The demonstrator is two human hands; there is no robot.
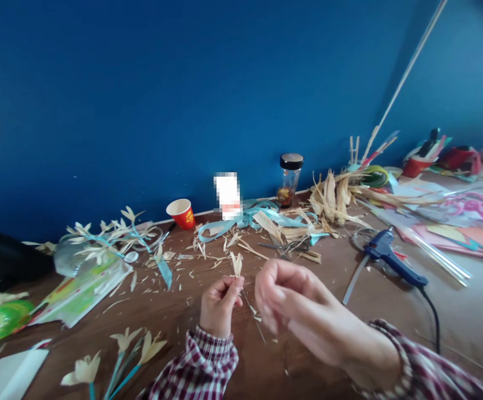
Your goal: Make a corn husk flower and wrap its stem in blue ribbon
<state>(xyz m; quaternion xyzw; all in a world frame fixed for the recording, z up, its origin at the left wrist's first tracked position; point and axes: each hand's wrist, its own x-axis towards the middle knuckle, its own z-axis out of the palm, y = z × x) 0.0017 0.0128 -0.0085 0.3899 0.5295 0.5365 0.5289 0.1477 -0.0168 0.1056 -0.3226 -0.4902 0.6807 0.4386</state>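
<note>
My left hand [220, 303] pinches a small pale corn husk flower [236, 264] at its base, petals pointing up. Below the flower, a thin wire-like stem [247, 303] slants down to the right, past my right fingertips. My right hand [295, 305] is just right of the flower, apart from it. Its fingers are curled with the thumb drawn in, partly blurred, and whatever they hold cannot be made out. Husk scraps [225, 241] and dark scissors [283, 247] lie behind my hands. Finished husk flowers on blue stems [119, 355] are at the lower left.
A blue glue gun [395, 258] with a cord lies to the right. Along the wall are a red paper cup [182, 214], blue ribbon [262, 211], a lidded jar [288, 180] and dried husks [333, 194]. A husk flower spray [108, 239] rests at left, coloured paper [453, 239] at right.
</note>
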